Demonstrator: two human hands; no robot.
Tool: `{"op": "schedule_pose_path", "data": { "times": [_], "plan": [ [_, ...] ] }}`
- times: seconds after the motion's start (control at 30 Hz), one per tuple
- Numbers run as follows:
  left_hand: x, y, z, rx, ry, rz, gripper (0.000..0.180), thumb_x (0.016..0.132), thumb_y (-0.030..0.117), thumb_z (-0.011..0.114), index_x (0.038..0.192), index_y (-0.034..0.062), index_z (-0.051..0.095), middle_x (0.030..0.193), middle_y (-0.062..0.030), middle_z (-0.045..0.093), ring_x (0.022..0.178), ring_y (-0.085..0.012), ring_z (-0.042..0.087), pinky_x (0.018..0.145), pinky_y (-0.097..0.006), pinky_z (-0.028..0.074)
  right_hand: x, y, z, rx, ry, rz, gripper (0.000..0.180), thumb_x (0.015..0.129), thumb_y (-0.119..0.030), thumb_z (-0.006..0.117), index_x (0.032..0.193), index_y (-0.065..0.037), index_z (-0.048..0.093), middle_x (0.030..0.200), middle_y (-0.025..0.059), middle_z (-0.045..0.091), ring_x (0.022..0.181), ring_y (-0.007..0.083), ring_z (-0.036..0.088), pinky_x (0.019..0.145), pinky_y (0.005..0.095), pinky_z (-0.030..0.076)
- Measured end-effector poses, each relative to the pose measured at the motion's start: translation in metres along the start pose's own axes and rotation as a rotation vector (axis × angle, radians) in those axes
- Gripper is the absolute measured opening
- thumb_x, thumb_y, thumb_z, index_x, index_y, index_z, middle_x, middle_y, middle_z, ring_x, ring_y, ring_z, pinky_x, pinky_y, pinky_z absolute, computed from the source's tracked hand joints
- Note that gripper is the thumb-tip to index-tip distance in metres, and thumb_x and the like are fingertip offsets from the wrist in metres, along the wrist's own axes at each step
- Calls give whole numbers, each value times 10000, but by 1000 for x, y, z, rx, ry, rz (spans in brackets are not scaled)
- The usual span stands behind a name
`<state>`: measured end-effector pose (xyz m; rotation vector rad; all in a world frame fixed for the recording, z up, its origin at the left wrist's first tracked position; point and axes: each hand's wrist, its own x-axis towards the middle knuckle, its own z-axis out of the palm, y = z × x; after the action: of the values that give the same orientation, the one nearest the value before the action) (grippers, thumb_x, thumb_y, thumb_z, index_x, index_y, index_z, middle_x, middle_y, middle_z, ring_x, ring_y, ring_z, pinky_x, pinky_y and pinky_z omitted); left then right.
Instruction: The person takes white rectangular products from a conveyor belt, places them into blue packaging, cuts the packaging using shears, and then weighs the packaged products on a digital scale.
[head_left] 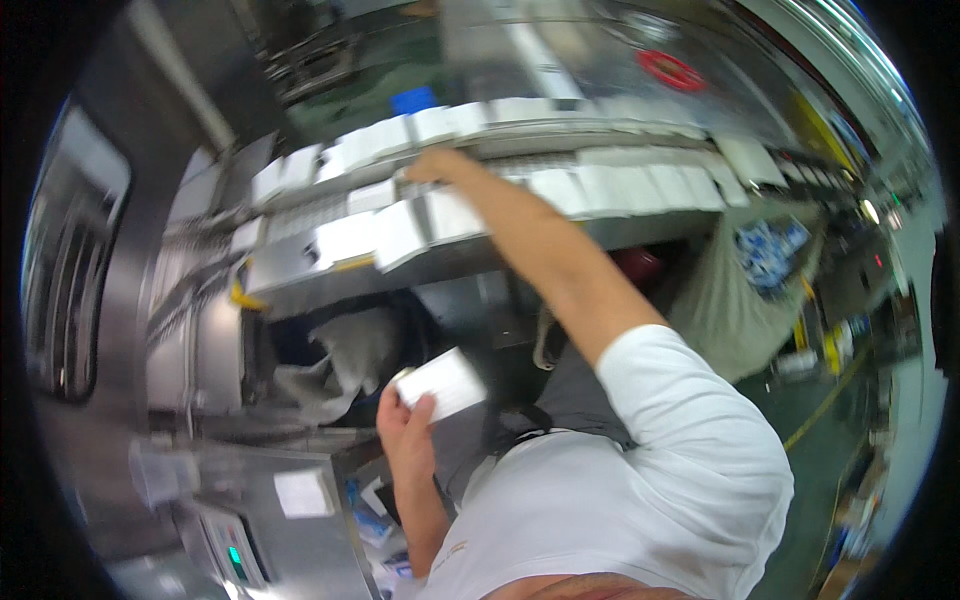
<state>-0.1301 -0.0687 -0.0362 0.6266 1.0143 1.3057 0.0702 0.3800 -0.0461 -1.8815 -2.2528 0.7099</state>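
Note:
In front of my body, my left hand (408, 425) grips a white rectangular stack (447, 386) that looks like folded paper or cloth, thumb on top and fingers beneath. My right arm stretches forward over the conveyor (312, 218). Above its belt, my right hand (436, 166) is small and blurred, with the fingers pointing left; whether they hold anything is unclear. Just beside it a similar white stack (372, 197) lies on the belt. More white stacks (398, 236) rest on the near ledge, and another row of stacks (376, 140) lines the far side.
A metal table with a scale showing a green display (235, 556) stands at lower left, a white stack (305, 493) on it. A pale cloth bag (738, 310) hangs at the conveyor's right end. Beyond the line are a red ring (671, 70) and a blue object (413, 100).

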Motion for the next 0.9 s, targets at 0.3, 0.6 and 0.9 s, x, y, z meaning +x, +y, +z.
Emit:
{"op": "schedule_pose_path", "data": {
  "times": [0.3,0.6,0.9],
  "plan": [
    [-7,-16,1,-43,-102,-27,475,926,14,701,1353,-18,496,1242,-135,644,1143,-214,648,981,-349,532,12,82,-9,784,7,95,319,812,-276,785,1018,-38,736,992,113,727,893,268,703,683,411,564],
    [-17,-15,-6,-37,-104,-72,403,936,25,703,1303,-10,539,1219,-98,667,1103,-167,658,958,-301,528,-91,8,-63,1315,-64,183,392,971,-185,723,1288,9,598,1192,122,655,1102,246,676,948,376,613],
    [-14,-7,17,-60,-87,-4,422,921,-32,698,1310,-6,539,1245,-103,656,1162,-175,635,1010,-329,510,-71,-15,-46,524,86,93,395,980,-273,685,1096,102,639,936,168,707,819,232,717,771,356,625]
  ]
}}
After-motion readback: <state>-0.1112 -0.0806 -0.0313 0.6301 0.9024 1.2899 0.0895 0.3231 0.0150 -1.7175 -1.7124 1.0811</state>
